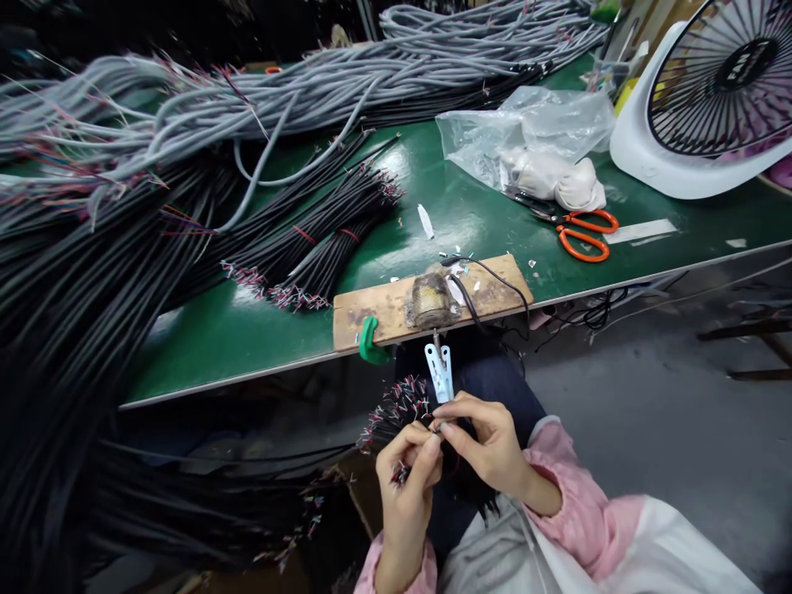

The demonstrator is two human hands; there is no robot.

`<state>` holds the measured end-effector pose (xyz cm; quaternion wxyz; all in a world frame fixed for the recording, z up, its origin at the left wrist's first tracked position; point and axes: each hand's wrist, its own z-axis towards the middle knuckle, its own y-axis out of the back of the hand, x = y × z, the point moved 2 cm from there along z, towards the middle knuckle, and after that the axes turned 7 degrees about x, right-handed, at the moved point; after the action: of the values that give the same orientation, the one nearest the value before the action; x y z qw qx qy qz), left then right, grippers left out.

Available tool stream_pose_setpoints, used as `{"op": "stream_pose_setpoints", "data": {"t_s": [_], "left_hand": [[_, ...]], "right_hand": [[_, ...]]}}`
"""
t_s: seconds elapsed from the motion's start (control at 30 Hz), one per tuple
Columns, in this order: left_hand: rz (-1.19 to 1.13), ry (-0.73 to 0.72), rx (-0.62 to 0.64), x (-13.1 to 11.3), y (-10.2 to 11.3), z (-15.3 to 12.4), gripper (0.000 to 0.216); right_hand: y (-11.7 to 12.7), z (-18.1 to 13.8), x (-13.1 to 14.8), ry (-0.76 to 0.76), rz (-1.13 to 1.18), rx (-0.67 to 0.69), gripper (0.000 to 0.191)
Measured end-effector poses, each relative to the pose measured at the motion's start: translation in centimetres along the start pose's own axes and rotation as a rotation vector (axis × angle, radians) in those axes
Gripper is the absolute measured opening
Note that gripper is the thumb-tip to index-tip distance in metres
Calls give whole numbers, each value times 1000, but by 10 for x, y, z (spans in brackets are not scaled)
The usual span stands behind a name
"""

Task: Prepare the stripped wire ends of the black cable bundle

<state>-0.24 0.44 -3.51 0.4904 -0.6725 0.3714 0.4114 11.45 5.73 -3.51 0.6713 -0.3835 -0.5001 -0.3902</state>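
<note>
My left hand (405, 478) is closed around a bundle of black cables (396, 412) whose stripped coloured wire ends fan out above my lap. My right hand (488, 441) pinches one wire end at the fingertips, touching the left thumb. Just above both hands a pale blue clip (439, 373) hangs from a metal fitting (431, 301) on a wooden board (377, 312). The board is held to the table edge by a green clamp (370, 342). Pink sleeves cover both wrists.
Large piles of black cables (74, 289) and grey cables (346, 82) cover the green table (470, 214). Orange-handled scissors (578, 231), a clear plastic bag (532, 136) and a white fan (705, 99) sit at the right. Grey floor lies at lower right.
</note>
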Motion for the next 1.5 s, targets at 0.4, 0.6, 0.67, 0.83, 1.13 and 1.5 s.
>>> {"op": "stream_pose_setpoints", "data": {"t_s": [0.4,0.6,0.67,0.83,1.13,1.5], "left_hand": [[-4,-10,-40,4,-5,0,36],[114,-56,-47,3,-3,-4,34],[172,-75,-51,5,0,-7,32],[306,-128,-30,11,7,-9,26],[338,-113,92,10,11,-11,28],[200,-63,70,6,6,-11,33]], "right_hand": [[6,-2,4,55,-102,-45,17],[5,0,-1,20,-41,56,15],[6,0,0,39,-65,55,15],[9,1,5,68,-137,53,17],[13,5,9,91,-95,136,26],[10,3,-2,-14,44,124,34]]}}
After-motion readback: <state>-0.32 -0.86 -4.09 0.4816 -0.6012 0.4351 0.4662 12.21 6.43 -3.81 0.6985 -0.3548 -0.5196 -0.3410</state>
